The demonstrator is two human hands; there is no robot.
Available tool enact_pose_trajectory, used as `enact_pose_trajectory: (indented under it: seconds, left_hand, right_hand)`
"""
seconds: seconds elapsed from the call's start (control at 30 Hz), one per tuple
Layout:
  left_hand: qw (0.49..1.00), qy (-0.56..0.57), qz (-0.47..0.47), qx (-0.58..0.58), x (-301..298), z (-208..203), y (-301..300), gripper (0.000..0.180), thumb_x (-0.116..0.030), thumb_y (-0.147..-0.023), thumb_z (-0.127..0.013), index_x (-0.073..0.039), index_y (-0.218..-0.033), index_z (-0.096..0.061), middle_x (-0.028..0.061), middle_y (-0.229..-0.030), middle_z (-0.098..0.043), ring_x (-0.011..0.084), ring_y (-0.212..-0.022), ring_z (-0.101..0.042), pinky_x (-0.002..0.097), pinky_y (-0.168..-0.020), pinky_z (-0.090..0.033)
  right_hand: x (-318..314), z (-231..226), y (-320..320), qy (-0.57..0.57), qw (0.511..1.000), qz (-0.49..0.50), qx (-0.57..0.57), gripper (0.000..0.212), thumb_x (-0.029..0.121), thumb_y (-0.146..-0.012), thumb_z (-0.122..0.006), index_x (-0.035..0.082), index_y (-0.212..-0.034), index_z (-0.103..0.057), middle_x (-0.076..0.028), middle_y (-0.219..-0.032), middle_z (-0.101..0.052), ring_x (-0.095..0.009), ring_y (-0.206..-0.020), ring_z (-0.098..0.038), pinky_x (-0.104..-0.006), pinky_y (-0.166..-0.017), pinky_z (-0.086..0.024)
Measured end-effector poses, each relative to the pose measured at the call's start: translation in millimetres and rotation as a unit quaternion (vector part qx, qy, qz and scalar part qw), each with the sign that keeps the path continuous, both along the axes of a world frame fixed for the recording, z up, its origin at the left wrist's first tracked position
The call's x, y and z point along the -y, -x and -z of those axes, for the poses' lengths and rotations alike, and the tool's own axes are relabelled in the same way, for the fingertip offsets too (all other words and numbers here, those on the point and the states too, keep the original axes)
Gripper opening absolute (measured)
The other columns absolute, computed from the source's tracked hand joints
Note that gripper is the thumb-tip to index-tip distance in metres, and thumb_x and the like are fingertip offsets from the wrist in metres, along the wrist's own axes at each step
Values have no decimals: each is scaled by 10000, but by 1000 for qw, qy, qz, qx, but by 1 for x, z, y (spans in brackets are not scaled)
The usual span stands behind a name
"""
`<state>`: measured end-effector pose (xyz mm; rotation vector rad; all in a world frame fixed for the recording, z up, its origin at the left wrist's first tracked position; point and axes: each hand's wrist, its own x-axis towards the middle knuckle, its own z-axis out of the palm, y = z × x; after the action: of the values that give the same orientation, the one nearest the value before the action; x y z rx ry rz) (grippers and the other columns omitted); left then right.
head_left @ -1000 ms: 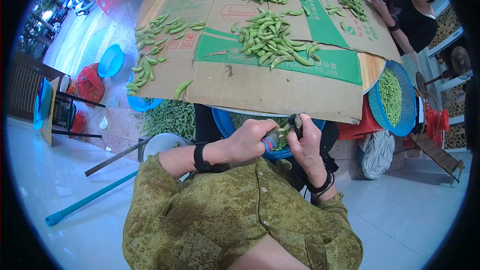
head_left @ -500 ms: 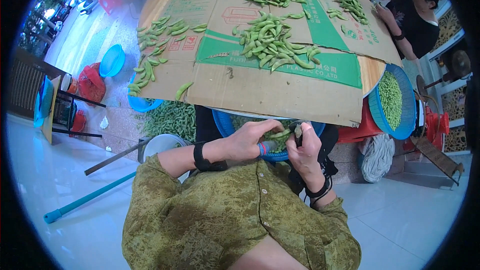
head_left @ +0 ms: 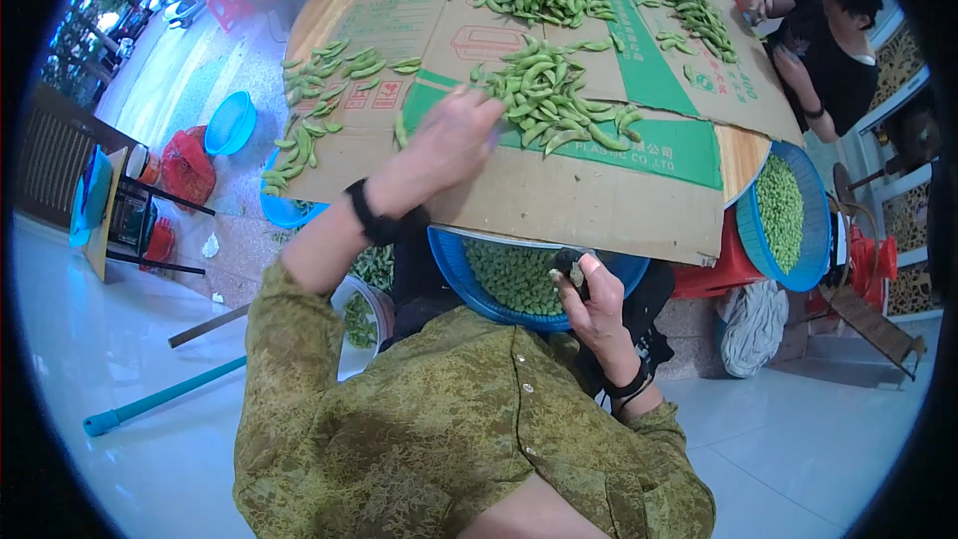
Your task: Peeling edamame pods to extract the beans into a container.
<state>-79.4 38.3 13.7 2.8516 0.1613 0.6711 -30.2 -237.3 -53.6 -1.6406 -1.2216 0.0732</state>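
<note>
My left hand [head_left: 454, 140] is over the cardboard sheet [head_left: 489, 190], at the left edge of a pile of green soybean pods [head_left: 549, 90]. Its fingers are smeared by motion, so what they hold does not show. Close to my lap, my right hand [head_left: 596, 304] is closed around a small dark thing [head_left: 567, 260] whose kind I cannot make out. That hand is over the right side of a blue basket [head_left: 454, 269] of shelled green beans [head_left: 509, 274], tucked partly under the cardboard's near edge.
More pods [head_left: 309, 140] lie on the cardboard's left and far parts. A co-worker [head_left: 823, 50] sits at the far right, near another blue basket [head_left: 823, 240] of shelled beans. A whitish bucket [head_left: 374, 304] with green scraps stands left of my lap; a teal pole [head_left: 165, 396] lies nearby.
My left hand has left the spot beside my right hand above the basket and moved up and left onto the cardboard. The green pod between my hands no longer shows there.
</note>
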Motion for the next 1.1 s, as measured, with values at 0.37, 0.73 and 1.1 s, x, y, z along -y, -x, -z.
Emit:
enact_pose_trajectory:
  seconds: [0.37, 0.73, 1.1]
  left_hand:
    - [958, 269, -65, -70, 3, 12, -35, 152, -33, -734, -596, 15, -875, -624, 194, -822, -641, 329, -750, -623, 391, -674, -493]
    - [756, 631, 136, -105, 80, 16, 26, 148, -19, -863, -598, 22, -1003, -624, 25, -856, -634, 98, -796, -588, 261, -753, -489]
    - [816, 551, 145, -93, 84, 20, 33, 165, -35, -876, -611, 18, -1032, -607, 25, -916, -640, 78, -863, -583, 250, -800, -486]
  right_hand:
    - [10, -12, 4, 27, 904, -40, -424, 409, 139, -967, -460, -26, -1340, -428, 11, -705, -499, -53, -500, -408, -194, -432, -325]
    - [-12, -22, 0, -93, 760, -105, -634, 341, 213, -979, -448, 20, -1260, -452, -71, -804, -534, -99, -529, -446, -209, -391, -344]
    - [-11, -17, 5, -120, 745, -127, -644, 294, 161, -976, -457, 6, -1222, -496, -48, -798, -533, -76, -508, -415, -197, -402, -352]
